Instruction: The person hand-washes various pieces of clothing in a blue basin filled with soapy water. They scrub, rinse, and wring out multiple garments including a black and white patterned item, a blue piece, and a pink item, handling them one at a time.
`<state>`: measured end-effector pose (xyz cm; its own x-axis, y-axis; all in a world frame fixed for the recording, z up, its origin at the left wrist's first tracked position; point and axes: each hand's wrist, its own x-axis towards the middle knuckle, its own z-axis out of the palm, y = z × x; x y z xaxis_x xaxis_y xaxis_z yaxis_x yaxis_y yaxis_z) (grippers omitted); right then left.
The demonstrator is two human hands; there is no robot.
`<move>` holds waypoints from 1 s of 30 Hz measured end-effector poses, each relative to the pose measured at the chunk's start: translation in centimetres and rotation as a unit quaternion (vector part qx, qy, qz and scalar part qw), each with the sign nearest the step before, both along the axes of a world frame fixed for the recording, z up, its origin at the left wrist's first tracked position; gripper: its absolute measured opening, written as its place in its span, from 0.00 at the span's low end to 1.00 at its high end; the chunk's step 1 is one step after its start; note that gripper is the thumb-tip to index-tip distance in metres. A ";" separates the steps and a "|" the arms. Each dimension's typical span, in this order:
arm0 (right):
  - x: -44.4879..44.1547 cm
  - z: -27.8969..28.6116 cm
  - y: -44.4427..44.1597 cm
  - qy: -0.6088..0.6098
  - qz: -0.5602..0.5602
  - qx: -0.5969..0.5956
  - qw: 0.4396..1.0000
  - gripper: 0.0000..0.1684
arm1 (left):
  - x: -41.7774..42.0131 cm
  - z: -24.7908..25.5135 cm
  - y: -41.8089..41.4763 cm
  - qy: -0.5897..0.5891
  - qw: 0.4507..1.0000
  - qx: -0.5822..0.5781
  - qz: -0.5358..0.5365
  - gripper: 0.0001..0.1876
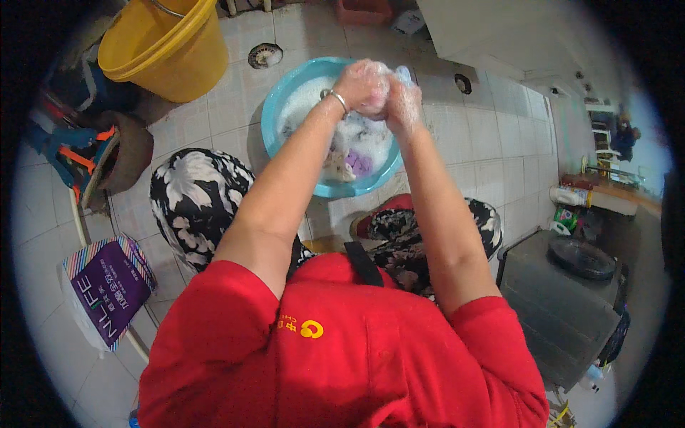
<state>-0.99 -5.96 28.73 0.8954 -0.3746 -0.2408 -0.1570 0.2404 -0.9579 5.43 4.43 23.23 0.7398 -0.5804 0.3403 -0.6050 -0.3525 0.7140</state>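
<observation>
A round light-blue plastic basin [269, 134] stands on the tiled floor before me, with suds, dark cloth, a purple cloth [358, 163] and a whitish cloth [338, 166] in it. Over its far right part my left hand [363, 88], with a silver bangle at the wrist, is closed on a wet, sudsy cloth [379, 75]. My right hand [404, 104] grips the same bunch from the other side, touching my left hand. A pale-blue bit [403, 74] sticks up by the right fingers. Foam covers the fingers in part.
A yellow bucket [208, 64] stands at the upper left, near a floor drain [265, 55]. At the left lie a brown container [131, 155], blue-and-orange tools [69, 144] and a purple-and-white package [109, 294]. A dark cabinet [556, 305] is at the right, a reddish tub [364, 12] at the top.
</observation>
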 end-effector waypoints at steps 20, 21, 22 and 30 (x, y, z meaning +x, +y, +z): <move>2.5 -6.9 -4.0 0.107 0.132 -0.167 0.971 0.40 | -2.6 -9.3 4.7 0.656 0.726 -0.169 0.119 0.36; 2.4 -5.9 -2.4 0.147 0.161 -0.075 0.973 0.42 | -3.4 -9.3 4.9 0.604 0.772 -0.171 0.098 0.35; 2.3 -5.7 -3.6 0.176 0.300 0.140 0.927 0.41 | -3.7 -8.0 3.9 0.537 0.823 -0.178 0.056 0.36; 0.7 0.1 -2.8 0.132 0.183 -0.192 0.955 0.23 | -4.2 -2.5 1.5 0.343 0.925 -0.091 0.134 0.08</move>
